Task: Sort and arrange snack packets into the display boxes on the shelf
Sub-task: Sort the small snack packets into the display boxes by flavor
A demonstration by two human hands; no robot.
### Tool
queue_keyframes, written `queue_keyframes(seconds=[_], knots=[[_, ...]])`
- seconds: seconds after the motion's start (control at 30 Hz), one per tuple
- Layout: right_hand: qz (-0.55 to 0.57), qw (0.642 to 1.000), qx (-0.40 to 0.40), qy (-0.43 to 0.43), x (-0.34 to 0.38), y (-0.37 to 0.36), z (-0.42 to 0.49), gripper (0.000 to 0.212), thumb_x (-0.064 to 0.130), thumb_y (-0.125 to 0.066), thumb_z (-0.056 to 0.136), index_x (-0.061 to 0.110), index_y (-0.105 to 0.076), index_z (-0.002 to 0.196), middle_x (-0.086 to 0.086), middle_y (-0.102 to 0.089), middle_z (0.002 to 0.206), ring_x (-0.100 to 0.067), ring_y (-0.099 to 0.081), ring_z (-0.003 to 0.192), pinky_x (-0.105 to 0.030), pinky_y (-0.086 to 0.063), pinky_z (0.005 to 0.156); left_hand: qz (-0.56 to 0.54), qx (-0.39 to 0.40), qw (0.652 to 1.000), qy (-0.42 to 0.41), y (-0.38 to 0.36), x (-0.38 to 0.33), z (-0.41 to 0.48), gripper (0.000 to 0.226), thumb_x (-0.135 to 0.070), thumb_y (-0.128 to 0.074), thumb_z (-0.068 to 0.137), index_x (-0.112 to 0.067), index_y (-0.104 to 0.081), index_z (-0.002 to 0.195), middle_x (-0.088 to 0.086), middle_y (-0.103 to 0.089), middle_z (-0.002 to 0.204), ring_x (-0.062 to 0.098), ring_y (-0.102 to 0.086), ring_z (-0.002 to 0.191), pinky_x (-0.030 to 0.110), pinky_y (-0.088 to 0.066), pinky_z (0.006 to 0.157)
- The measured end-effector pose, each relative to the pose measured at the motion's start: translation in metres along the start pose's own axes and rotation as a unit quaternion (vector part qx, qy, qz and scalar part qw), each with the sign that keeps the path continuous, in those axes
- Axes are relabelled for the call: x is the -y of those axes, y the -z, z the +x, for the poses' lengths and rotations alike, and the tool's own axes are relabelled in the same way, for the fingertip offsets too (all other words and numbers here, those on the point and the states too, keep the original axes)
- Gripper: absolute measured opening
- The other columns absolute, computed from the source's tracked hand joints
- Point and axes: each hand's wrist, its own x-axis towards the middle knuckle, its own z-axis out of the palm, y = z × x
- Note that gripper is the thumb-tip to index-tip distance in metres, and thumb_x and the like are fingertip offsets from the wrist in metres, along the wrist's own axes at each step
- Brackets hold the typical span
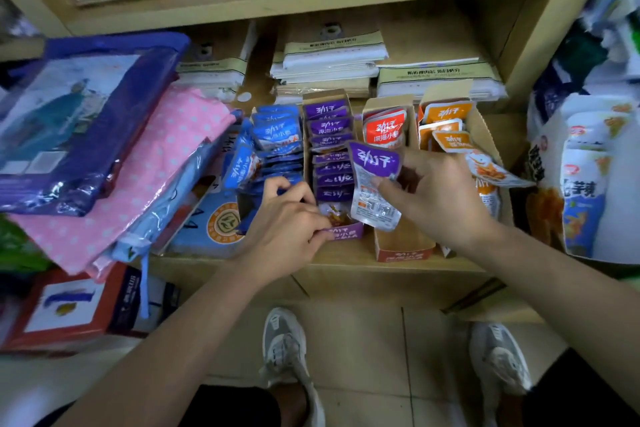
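Note:
Several narrow display boxes stand side by side on the wooden shelf [346,263]. The blue box [242,208] holds blue packets [277,133]. The purple box [346,234] holds a row of purple packets [329,126]. The red box [401,253] has red packets [384,130] at its back. The orange box [485,135] holds orange packets [448,114]. My right hand [433,191] pinches a purple packet [375,184] upright above the gap between the purple and red boxes. My left hand [287,218] grips the front of the purple box, fingers on its front packets.
Pink dotted and blue plastic-wrapped goods [104,149] are piled to the left, overhanging the shelf. Stacks of paper pads [332,59] lie behind the boxes. Large snack bags [588,184] hang at the right. My shoes [287,357] stand on the tiled floor below.

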Motion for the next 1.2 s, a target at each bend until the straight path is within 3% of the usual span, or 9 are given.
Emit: queue_keyframes(seconds=[0.17,0.3,0.43,0.6,0.87,0.93,1.0,1.07,1.2], knots=[[-0.042,0.999,0.013,0.01,0.0,0.003,-0.006,0.039,0.033,-0.074,0.088,0.007,-0.068,0.117,-0.007,-0.075,0.108,-0.022,-0.071,0.094,-0.039,-0.06,0.07,-0.118,-0.051,0.987,0.098,0.0,-0.007,0.004,0.025,-0.042,-0.095,0.055,-0.032,-0.074,0.064,-0.013,-0.056,0.076,-0.002,-0.043,0.081,0.028,-0.019,0.09],[-0.017,1.0,-0.006,-0.023,-0.003,0.007,-0.007,0.037,0.032,-0.074,0.088,0.009,-0.067,0.117,-0.003,-0.074,0.11,-0.015,-0.069,0.096,-0.029,-0.059,0.067,-0.217,-0.054,0.963,0.15,0.017,-0.009,0.005,0.02,-0.046,-0.09,0.064,-0.038,-0.072,0.065,-0.018,-0.061,0.076,-0.007,-0.054,0.091,0.032,-0.032,0.093],[0.022,0.997,-0.033,-0.059,-0.004,0.012,-0.006,0.035,0.025,-0.074,0.089,0.013,-0.067,0.122,0.001,-0.074,0.108,-0.008,-0.064,0.088,-0.017,-0.05,0.063,-0.338,-0.173,0.894,0.238,0.032,-0.001,0.005,0.017,-0.028,-0.077,0.086,-0.022,-0.063,0.078,-0.007,-0.072,0.073,0.007,-0.071,0.073,0.031,-0.057,0.071],[0.042,0.996,-0.036,-0.075,-0.004,0.015,-0.005,0.037,0.027,-0.073,0.089,0.015,-0.066,0.124,0.003,-0.073,0.111,-0.005,-0.063,0.09,-0.015,-0.05,0.061,-0.406,-0.298,0.803,0.318,0.044,-0.002,0.015,0.019,-0.016,-0.067,0.096,-0.01,-0.052,0.086,-0.008,-0.072,0.068,0.014,-0.074,0.062,0.015,-0.049,0.053],[0.062,0.993,-0.035,-0.095,-0.007,0.011,-0.004,0.041,0.032,-0.072,0.089,0.018,-0.064,0.127,0.004,-0.072,0.116,-0.004,-0.062,0.097,-0.015,-0.052,0.064,-0.448,-0.394,0.751,0.284,0.058,-0.009,0.021,0.019,-0.017,-0.07,0.094,-0.018,-0.053,0.086,0.005,-0.07,0.073,0.022,-0.076,0.076,0.025,-0.06,0.069],[0.077,0.991,-0.038,-0.099,-0.009,0.011,-0.002,0.04,0.033,-0.07,0.09,0.018,-0.063,0.127,0.004,-0.072,0.116,-0.006,-0.064,0.099,-0.02,-0.056,0.067,-0.425,-0.406,0.767,0.255,0.059,-0.01,0.021,0.019,-0.02,-0.07,0.094,-0.021,-0.053,0.085,-0.002,-0.07,0.07,0.019,-0.076,0.076,0.025,-0.058,0.069],[0.097,0.989,-0.039,-0.109,-0.009,0.01,-0.001,0.04,0.035,-0.067,0.092,0.018,-0.062,0.127,0.003,-0.071,0.117,-0.009,-0.065,0.104,-0.025,-0.059,0.071,-0.368,-0.37,0.819,0.24,0.055,-0.008,0.022,0.018,-0.022,-0.072,0.093,-0.021,-0.057,0.084,-0.004,-0.071,0.071,0.011,-0.071,0.069,0.021,-0.051,0.063],[0.117,0.985,-0.038,-0.12,-0.008,0.01,0.001,0.04,0.037,-0.064,0.092,0.017,-0.062,0.126,0.003,-0.071,0.118,-0.008,-0.065,0.102,-0.028,-0.06,0.072,-0.323,-0.272,0.877,0.23,0.043,-0.004,0.022,0.015,-0.019,-0.074,0.091,-0.018,-0.06,0.085,-0.008,-0.072,0.076,0.001,-0.069,0.071,0.015,-0.049,0.065],[0.155,0.977,-0.046,-0.138,-0.006,0.011,0.003,0.045,0.046,-0.06,0.088,0.015,-0.064,0.121,0.008,-0.071,0.11,-0.006,-0.068,0.1,-0.035,-0.062,0.07,-0.21,-0.067,0.961,0.167,0.028,-0.001,0.018,0.025,-0.035,-0.073,0.09,-0.031,-0.069,0.114,-0.023,-0.069,0.114,-0.004,-0.063,0.106,0.029,-0.054,0.092]])
